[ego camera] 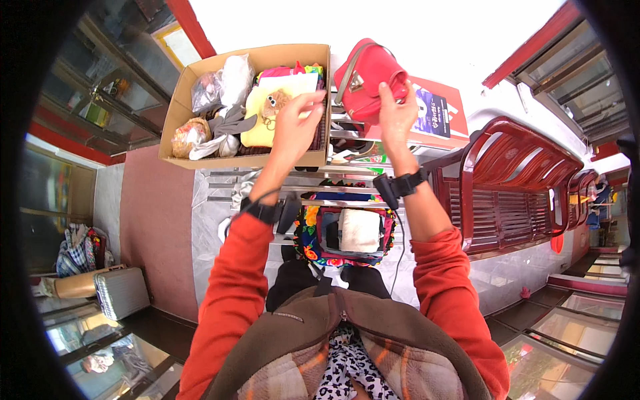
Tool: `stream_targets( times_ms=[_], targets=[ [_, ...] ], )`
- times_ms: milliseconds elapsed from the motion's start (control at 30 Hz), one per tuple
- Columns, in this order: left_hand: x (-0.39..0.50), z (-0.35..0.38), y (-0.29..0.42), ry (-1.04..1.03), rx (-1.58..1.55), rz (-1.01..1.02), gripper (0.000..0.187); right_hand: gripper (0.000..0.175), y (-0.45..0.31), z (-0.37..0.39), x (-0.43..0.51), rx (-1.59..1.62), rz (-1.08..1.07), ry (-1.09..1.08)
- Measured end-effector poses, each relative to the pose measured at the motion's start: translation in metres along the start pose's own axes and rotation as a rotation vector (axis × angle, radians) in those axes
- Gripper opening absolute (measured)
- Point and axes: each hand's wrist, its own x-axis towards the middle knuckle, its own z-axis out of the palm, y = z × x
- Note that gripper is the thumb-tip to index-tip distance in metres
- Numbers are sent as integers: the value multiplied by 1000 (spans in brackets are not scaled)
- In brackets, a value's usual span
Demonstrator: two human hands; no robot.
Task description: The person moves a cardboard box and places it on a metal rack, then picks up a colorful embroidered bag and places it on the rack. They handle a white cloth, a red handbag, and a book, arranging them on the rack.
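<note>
My right hand [399, 111] grips a red handbag [367, 67] by its lower right side, thumb on top. The bag has a grey strap and a triangular metal badge, and it is tilted just right of a cardboard box [250, 161]. Over that box's right part is my left hand [297, 122], fingers apart and nothing in them. Beneath it lies a yellow cloth item [255, 110] with a brown furry animal motif. The box also holds a white plastic bag [236, 75], a grey cloth [231, 121] and a round wrapped bundle [191, 136].
A red printed box [452, 92] stands behind my right hand. Below are metal rack bars [220, 186] and folded clothes [359, 230] on a floral cloth [311, 217]. A dark red wooden bench [515, 200] is at right, a silver suitcase [121, 294] at lower left.
</note>
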Motion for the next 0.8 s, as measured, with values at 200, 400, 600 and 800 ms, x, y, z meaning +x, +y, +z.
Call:
stream_targets(
  times_ms=[200, 400, 600, 800],
  targets=[
    [-94, -54, -5, 18, 17, -163, 18, 43, 71, 31, -39, -216, -93, -63],
    [-175, -101, -27, 78, 50, -482, 18, 45, 130, 56, -54, -362, -86, -60],
    [-235, -128, -45, 125, 74, -674, 15, 44, 136, 63, -59, -320, -11, -27],
    [-270, -131, -55, 45, 100, -713, 14, 47, 134, 69, -51, -173, -269, -27]
  ],
)
